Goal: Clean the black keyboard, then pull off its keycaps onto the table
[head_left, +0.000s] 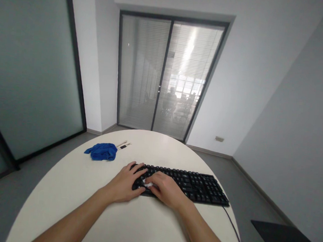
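A black keyboard (192, 185) lies across the table in front of me. My left hand (125, 181) rests with fingers spread on the keyboard's left end, its thumb near the front edge. My right hand (166, 188) is closed on a small crumpled white piece, perhaps tissue (147, 184), pressed against the keys just right of my left fingers. Part of the white piece is hidden under the fingers.
A blue cloth (103, 152) lies bunched on the round white table (69, 188), beside thin sticks and a small black item (123, 146). A cable (233, 225) runs off the right edge. A dark chair part (283, 235) stands at right.
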{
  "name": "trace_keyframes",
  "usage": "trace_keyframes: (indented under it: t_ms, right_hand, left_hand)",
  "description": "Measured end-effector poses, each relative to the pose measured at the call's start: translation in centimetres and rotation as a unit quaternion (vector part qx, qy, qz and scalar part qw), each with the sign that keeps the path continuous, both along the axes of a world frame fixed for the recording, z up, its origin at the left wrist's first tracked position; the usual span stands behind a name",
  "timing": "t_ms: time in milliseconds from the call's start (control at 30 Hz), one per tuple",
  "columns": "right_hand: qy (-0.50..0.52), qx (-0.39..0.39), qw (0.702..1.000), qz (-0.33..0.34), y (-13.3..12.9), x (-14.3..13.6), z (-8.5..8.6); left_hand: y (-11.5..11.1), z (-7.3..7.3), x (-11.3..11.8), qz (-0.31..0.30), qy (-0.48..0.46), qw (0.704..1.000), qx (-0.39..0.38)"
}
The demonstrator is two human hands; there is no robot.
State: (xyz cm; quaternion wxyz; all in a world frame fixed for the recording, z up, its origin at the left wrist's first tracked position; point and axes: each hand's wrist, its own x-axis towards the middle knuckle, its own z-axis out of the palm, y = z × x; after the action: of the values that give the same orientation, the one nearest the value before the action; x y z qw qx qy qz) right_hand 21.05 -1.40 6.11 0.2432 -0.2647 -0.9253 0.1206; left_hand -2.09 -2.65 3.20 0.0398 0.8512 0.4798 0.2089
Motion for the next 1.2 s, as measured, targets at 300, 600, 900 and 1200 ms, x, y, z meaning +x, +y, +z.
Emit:
trace_keyframes:
  t_ms: [300, 600, 900, 1200]
  right_hand:
    - [-0.033, 0.028, 0.999, -0.001, -0.2, -0.2, 0.4]
    - [0.023, 0.049, 0.998, -0.03, 0.4, -0.4, -0.6]
    - [-0.003, 0.039, 0.997, -0.071, 0.5, -0.5, -0.5]
    - [0.013, 0.044, 0.994, -0.099, 0.5, -0.2, -0.5]
  left_hand:
    - [0.1, -0.1, 0.0, -0.003, 0.001, 1.0, 0.007]
    - [0.0, 0.0, -0.1, 0.002, 0.01, 1.0, -0.004]
    - [-0.1, 0.2, 0.1, -0.002, 0.005, 1.0, 0.001]
    - [-0.2, 0.6, -0.3, -0.013, -0.016, 1.0, -0.009]
